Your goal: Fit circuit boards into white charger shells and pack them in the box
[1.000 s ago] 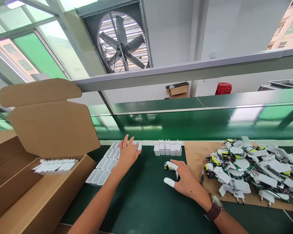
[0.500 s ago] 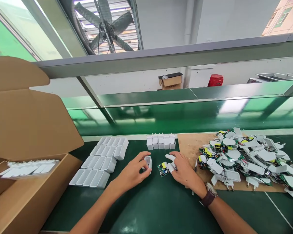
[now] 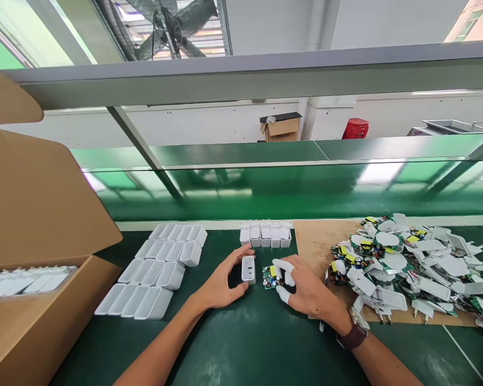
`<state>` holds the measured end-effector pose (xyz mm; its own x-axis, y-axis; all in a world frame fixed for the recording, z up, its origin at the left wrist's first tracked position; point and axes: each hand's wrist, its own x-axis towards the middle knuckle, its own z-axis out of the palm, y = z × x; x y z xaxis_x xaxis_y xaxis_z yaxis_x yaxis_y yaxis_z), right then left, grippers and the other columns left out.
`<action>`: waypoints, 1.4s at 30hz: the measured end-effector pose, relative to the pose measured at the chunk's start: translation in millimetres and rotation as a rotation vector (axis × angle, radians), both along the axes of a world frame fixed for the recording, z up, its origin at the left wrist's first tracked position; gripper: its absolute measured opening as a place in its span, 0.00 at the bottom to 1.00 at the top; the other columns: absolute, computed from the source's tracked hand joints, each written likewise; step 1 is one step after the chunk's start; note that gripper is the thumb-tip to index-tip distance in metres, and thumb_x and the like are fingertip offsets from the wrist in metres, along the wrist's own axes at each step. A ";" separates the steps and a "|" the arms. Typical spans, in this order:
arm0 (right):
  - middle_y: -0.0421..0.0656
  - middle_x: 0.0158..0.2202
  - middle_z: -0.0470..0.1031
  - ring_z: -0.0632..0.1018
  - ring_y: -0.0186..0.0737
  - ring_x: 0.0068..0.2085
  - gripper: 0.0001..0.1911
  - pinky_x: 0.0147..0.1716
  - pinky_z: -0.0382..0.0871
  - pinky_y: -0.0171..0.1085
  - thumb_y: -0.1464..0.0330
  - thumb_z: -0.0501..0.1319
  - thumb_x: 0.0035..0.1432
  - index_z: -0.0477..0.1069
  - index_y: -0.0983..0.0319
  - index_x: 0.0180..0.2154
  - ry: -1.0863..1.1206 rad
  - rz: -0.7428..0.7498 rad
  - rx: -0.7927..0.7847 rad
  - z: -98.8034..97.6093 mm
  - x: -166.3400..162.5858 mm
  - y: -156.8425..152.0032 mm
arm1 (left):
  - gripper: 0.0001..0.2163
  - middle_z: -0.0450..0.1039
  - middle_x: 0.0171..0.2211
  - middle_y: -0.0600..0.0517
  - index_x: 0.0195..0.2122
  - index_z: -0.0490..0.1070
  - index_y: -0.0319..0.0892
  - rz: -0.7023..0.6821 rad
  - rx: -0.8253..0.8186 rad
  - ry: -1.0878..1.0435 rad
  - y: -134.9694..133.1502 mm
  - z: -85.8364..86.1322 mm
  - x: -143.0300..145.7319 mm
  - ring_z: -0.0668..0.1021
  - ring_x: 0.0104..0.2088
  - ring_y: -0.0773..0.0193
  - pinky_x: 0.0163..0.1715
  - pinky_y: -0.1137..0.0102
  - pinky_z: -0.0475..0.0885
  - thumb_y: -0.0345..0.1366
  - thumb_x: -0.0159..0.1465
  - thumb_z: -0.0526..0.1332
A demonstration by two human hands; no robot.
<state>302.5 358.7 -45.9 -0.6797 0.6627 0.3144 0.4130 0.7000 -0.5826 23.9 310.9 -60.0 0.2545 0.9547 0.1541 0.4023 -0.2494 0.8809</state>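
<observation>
Over the middle of the bench, my left hand (image 3: 227, 279) has its thumb and fingertips around a white charger housing (image 3: 248, 269). Its end with the dark port slots faces me. Just to the right, my right hand (image 3: 301, 284), with white finger cots on several fingertips, grips a small circuit board (image 3: 270, 277) with a yellow part. A small gap separates board and housing. Behind them stands a short row of white housings (image 3: 265, 236) with white pieces on top. Several rows of open white housings (image 3: 155, 271) lie left of my left hand.
A large pile of circuit boards with white covers and plug pins (image 3: 410, 268) covers a brown board (image 3: 312, 236) on the right. At the left stands an open cardboard box (image 3: 84, 300) holding white parts. A metal rail (image 3: 241, 80) crosses above the bench.
The housing in my left hand has turned from its open hollow to its slotted end. The circuit board has also turned in my right fingers. The view has shifted slightly.
</observation>
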 end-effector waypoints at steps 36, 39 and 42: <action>0.55 0.57 0.73 0.76 0.52 0.54 0.34 0.51 0.79 0.51 0.76 0.59 0.67 0.54 0.61 0.71 0.265 0.092 0.181 5.9 -13.6 -17.3 | 0.26 0.74 0.56 0.41 0.67 0.61 0.46 0.096 0.506 0.307 -3.1 -2.5 25.6 0.74 0.57 0.50 0.56 0.53 0.76 0.33 0.69 0.66; 0.55 0.57 0.73 0.76 0.52 0.53 0.34 0.50 0.79 0.51 0.76 0.59 0.67 0.54 0.61 0.70 0.261 0.097 0.178 6.2 -14.1 -17.6 | 0.26 0.74 0.55 0.40 0.67 0.60 0.46 0.083 0.498 0.306 -3.4 -2.9 25.9 0.75 0.57 0.49 0.56 0.51 0.76 0.33 0.69 0.66; 0.55 0.57 0.73 0.76 0.52 0.53 0.34 0.51 0.79 0.51 0.77 0.59 0.67 0.54 0.61 0.70 0.260 0.103 0.170 7.0 -13.9 -17.4 | 0.27 0.74 0.55 0.40 0.67 0.60 0.46 0.075 0.485 0.310 -3.9 -3.1 26.4 0.75 0.56 0.48 0.55 0.50 0.76 0.34 0.69 0.65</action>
